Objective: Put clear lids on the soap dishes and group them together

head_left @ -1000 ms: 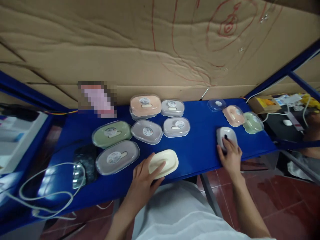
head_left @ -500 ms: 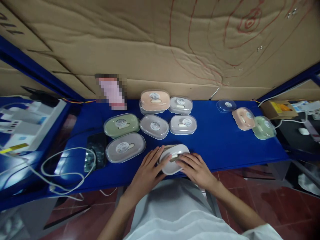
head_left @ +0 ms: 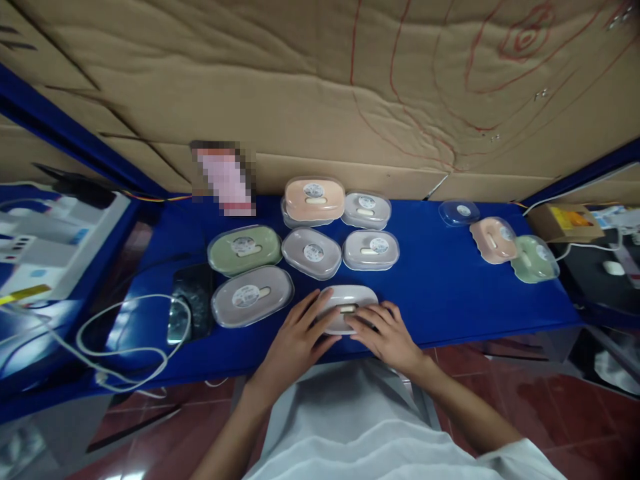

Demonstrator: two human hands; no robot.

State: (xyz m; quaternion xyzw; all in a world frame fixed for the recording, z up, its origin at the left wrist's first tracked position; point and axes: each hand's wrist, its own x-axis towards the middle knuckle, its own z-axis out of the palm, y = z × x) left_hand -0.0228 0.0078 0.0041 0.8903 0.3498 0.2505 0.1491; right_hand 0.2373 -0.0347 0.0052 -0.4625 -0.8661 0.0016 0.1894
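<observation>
A white oval soap dish (head_left: 353,293) lies level at the table's front edge, between my two hands. It has a short pale slot in its middle and no clear lid or label that I can see. My left hand (head_left: 303,330) grips its left end, with fingers curved over the top and the thumb along the near side. On the right end, my right hand (head_left: 387,333) is closed with its fingertips near the slot. Just beyond stand a lidded pale grey soap dish (head_left: 360,248) and a lilac-grey one (head_left: 305,247) with round labels.
Left are a green dish (head_left: 227,250), another grey dish (head_left: 233,293), a dark phone (head_left: 190,300) and a white cable (head_left: 163,363). A peach dish (head_left: 300,200) sits stacked behind. A loose clear lid (head_left: 453,212), a peach dish (head_left: 483,243) and a green dish (head_left: 533,267) lie right.
The white soap dish has turned from a tilted angle to lie straight along the table edge and now looks seated evenly. Both hands stay on its ends; the view has shifted slightly.
</observation>
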